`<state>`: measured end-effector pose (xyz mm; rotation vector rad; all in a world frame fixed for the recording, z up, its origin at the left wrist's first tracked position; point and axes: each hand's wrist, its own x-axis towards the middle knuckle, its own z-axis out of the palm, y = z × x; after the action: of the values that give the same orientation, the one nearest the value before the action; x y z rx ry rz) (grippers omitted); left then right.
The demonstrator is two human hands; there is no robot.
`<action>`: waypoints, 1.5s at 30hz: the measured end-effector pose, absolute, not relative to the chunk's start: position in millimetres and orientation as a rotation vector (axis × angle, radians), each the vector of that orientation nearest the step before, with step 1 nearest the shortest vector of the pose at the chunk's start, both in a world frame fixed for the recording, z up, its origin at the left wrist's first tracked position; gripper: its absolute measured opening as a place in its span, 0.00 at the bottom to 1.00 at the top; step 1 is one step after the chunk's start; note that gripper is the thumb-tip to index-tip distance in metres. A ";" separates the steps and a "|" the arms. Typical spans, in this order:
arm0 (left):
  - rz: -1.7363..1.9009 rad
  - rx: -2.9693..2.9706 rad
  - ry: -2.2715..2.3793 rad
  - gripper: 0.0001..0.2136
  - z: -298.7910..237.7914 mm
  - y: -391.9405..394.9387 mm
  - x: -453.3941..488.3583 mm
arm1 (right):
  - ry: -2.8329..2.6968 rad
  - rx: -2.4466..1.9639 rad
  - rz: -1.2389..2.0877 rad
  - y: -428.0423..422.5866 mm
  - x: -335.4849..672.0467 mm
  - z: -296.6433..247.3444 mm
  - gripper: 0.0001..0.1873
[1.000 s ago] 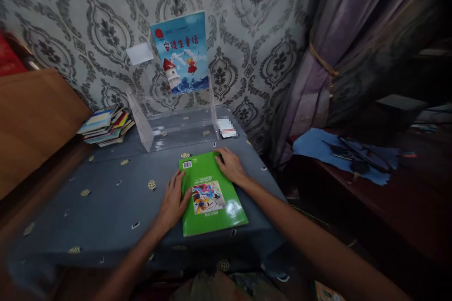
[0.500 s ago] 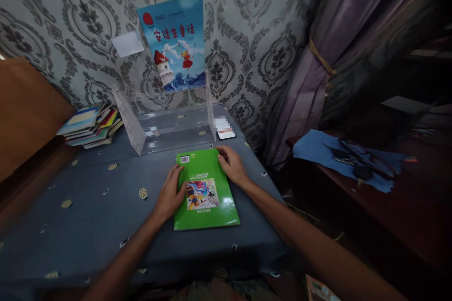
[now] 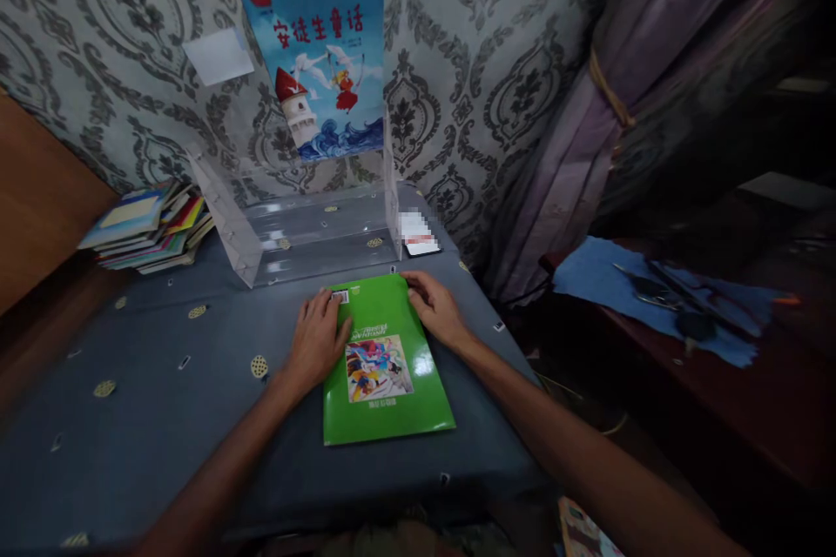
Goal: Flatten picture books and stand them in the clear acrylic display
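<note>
A green book [image 3: 385,383] lies flat on the grey-blue tablecloth [image 3: 170,418], its far end pointing at the wall. My left hand [image 3: 318,341] rests on the book's far left corner, fingers laid over the cover and the barcode. On the far right edge of the book sits my right hand [image 3: 434,306], fingers curved over the edge. Just beyond the book stands a clear acrylic book stand [image 3: 306,226] holding a blue picture book [image 3: 317,48] upright against the wall.
A stack of colourful books [image 3: 149,226] lies at the back left of the table. A small card or phone [image 3: 419,237] lies right of the stand. A purple curtain [image 3: 588,104] hangs at right, beside a dark bench with a blue cloth [image 3: 646,291].
My left hand slid forward along the book's left edge to its far corner, now covering the barcode. The right hand stayed on the far right edge. The view moved closer.
</note>
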<state>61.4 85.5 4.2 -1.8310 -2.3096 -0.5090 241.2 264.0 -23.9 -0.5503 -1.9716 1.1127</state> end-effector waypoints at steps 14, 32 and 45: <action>-0.325 -1.835 -2.257 0.16 14.3 91.9 64.1 | -2.070 -0.646 0.944 260.2 243.5 -15.6 0.17; -0.421 -2.031 -2.188 0.18 10.5 109.9 62.1 | -1.699 -0.740 1.215 300.1 219.4 -39.5 0.13; -0.470 -2.192 -2.027 0.17 15.2 155.8 93.2 | -1.872 -0.671 1.069 286.7 228.7 -35.3 0.17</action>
<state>93.2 155.8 15.2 -2.1918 -2.0270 -0.4703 228.7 286.7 -35.3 -0.6713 -1.8719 1.0688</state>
